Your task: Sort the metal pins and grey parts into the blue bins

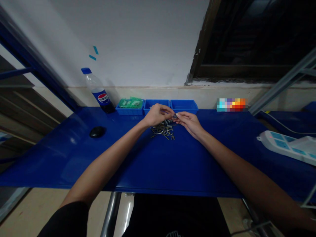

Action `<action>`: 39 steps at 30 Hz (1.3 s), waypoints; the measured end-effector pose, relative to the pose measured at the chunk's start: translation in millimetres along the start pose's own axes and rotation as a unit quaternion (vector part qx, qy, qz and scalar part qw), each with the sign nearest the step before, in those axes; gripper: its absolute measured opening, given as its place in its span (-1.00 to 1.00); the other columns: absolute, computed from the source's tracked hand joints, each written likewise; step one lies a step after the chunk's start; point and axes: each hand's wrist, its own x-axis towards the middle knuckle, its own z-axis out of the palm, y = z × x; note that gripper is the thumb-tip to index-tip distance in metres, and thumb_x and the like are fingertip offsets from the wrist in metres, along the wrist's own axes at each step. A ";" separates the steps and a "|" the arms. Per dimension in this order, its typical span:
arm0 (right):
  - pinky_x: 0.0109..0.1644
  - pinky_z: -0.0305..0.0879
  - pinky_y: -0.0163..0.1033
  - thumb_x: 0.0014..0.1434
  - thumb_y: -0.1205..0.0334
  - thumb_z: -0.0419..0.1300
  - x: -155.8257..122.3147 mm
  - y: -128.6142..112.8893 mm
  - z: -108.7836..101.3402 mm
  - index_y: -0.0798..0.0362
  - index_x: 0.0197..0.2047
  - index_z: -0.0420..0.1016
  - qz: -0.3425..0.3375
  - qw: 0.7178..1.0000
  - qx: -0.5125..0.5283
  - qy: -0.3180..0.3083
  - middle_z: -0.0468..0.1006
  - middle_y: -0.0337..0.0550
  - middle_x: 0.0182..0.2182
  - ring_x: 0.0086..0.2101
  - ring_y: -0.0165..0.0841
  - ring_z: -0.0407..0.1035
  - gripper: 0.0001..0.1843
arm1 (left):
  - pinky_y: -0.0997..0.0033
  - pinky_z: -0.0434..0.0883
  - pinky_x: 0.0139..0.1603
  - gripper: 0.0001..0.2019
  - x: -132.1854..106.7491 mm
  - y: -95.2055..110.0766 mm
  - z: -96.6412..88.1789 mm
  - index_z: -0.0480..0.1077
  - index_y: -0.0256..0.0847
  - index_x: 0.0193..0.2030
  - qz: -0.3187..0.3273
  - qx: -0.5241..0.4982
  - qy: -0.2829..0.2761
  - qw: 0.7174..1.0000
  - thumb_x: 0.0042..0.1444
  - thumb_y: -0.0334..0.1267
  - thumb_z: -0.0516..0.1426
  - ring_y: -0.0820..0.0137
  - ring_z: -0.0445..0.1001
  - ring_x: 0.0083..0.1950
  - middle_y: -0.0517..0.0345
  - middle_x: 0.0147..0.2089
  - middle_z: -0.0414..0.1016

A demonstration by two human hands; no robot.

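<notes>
My left hand (159, 115) and my right hand (190, 122) meet over the middle of the blue table (158, 168). Between their fingertips is a small grey metal piece (175, 116), pinched from both sides; its exact kind is too small to make out. Just below the hands lies a loose pile of thin metal pins or screws (163, 131), some of them brass-coloured. A few thicker silvery cylinders (169, 126) rest at the pile's far side, partly hidden by my fingers.
Along the wall stand three blue bins: the left bin (130, 112) holds green packets (130, 102), beside the middle bin (153, 102) and right bin (184, 106). A cola bottle (101, 95), black mouse (97, 132) and white power strip (283, 144) flank them.
</notes>
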 end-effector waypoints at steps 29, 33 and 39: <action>0.20 0.45 0.01 0.36 0.30 0.25 -2.1 3.9 -18.2 -0.02 0.01 0.73 -0.221 0.841 -0.489 -0.066 0.75 -0.06 0.01 0.03 -0.10 0.61 -0.76 | 0.25 0.60 0.05 -0.76 4.6 -7.5 -10.7 0.67 -0.29 -0.09 -0.046 0.096 0.122 0.987 0.16 -0.33 0.22 0.18 0.71 -0.02 -0.07 -0.03 0.73; 0.17 0.46 0.05 0.35 0.26 0.27 -2.0 3.8 -19.5 -0.03 0.02 0.74 -0.208 0.833 -0.508 -0.074 0.76 -0.06 -0.03 0.00 -0.05 0.61 -0.75 | 0.24 0.58 0.05 -0.76 5.1 -8.1 -11.2 0.67 -0.30 -0.10 -0.039 0.101 0.119 0.987 0.16 -0.30 0.22 0.17 0.70 -0.02 -0.07 -0.04 0.73; 0.13 0.46 0.05 0.31 0.17 0.35 -1.4 4.1 -22.0 -0.03 -0.03 0.74 -0.198 0.827 -0.522 -0.062 0.76 -0.05 -0.06 -0.03 -0.04 0.60 -0.80 | 0.24 0.59 0.01 -0.76 5.5 -8.6 -10.7 0.67 -0.28 -0.11 -0.030 0.097 0.118 0.988 0.13 -0.29 0.22 0.19 0.71 -0.07 -0.05 -0.05 0.73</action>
